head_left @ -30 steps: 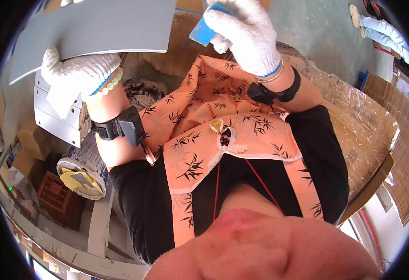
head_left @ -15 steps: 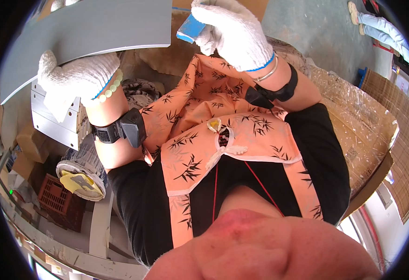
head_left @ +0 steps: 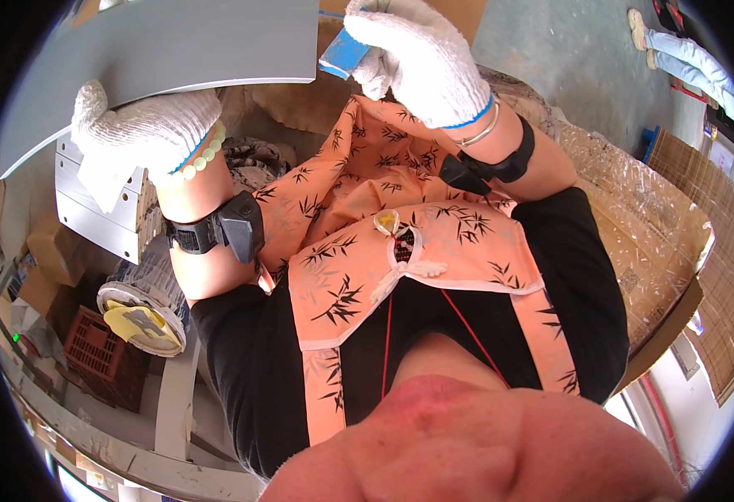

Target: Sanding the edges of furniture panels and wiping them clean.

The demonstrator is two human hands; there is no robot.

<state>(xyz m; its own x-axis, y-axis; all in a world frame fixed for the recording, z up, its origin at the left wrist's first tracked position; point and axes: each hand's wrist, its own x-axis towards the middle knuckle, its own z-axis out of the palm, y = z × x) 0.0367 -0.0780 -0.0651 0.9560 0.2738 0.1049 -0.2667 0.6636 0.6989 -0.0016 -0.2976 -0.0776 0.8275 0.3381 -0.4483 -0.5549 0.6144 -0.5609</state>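
A smooth grey panel [head_left: 208, 46] stretches across the upper left. My left hand [head_left: 145, 130], in a white knit glove, grips its near edge, the thumb up by the top face and the other fingers partly hidden. From that hand hangs a white piece of cloth or paper [head_left: 109, 182]; which, I cannot tell. Just right of the panel's right end, my right hand [head_left: 421, 63], gloved too, is closed around a blue block [head_left: 344, 54] with a worn, pale-scuffed edge. A small gap separates block and panel.
White drilled boards [head_left: 99, 213] are stacked below my left hand. Further down are a wrapped roll with a yellow patch [head_left: 145, 326] and a red-brown crate [head_left: 103, 351]. Cardboard [head_left: 635, 226] lies at right. Another person's legs [head_left: 689, 58] show at upper right, a gloved hand at the top left.
The grey panel has shifted slightly to the right, and my left hand has moved a little right and up with it. My right hand and the blue block have barely moved.
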